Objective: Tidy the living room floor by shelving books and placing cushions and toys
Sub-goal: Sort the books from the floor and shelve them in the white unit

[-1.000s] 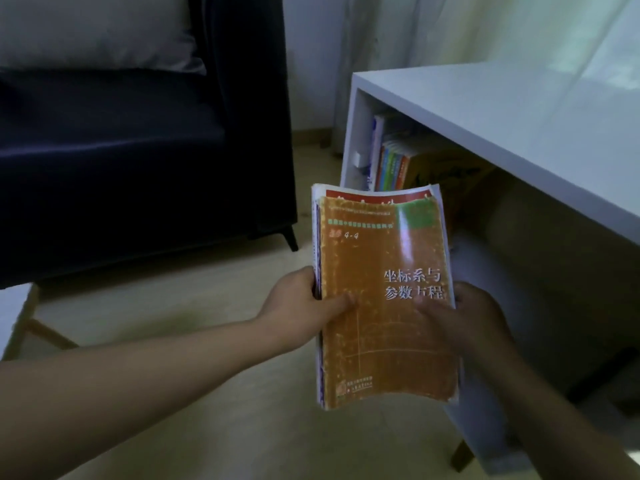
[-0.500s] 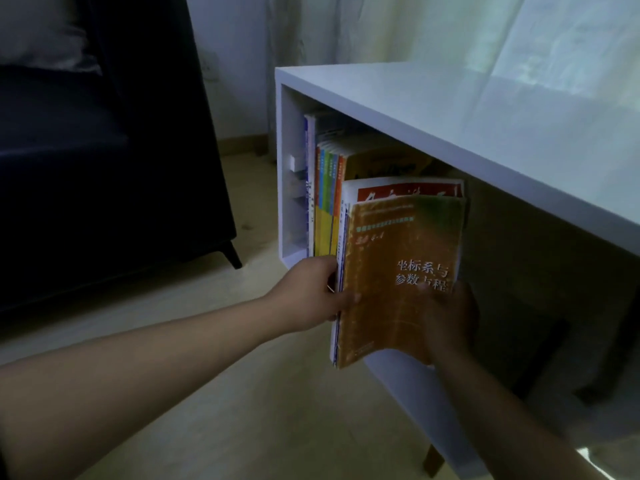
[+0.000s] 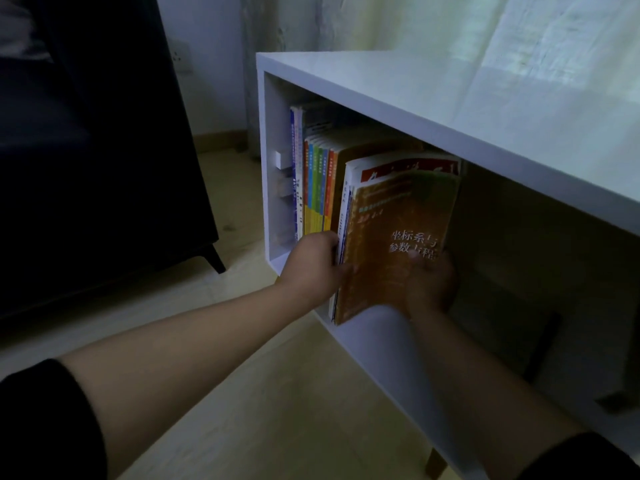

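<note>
While looking down via head cam: stack of thin books (image 3: pixel 391 244), orange cover outermost, upright w/ spines at left, partway into white shelf unit (image 3: pixel 450 84). Lower end about at front lip of shelf floor, so judged not fully home yet. Set right against row of shelved books (image 3: pixel 317 188) at left end of compartment, prob. so whole row props itself up w/ no gap to flop into.

Left hand (image 3: pixel 313 268): wrapped round stack's spine side, thumb across orange cover, fingers out of sight behind. Right hand (image 3: pixel 429 285): gripping lower right edge, thumb on cover just under printed title, fingers hidden behind. Two-hand hold likely because of thin, floppy paperbacks: apt to fan out or slip if pinched from one side only.

Step in hand, by judgement: sliding stack in beside row. Calls for straight push back along shelf floor, left fingers drawn clear before getting trapped vs. neighbouring spines. Risk: soft covers snagging, curling.

Elsewhere: rest of compartment to right too dark to read. Dark sofa (image 3: pixel 104 168) well apart at left, pale floor (image 3: pixel 277 393) below, curtain (image 3: pixel 450 22) behind unit.
</note>
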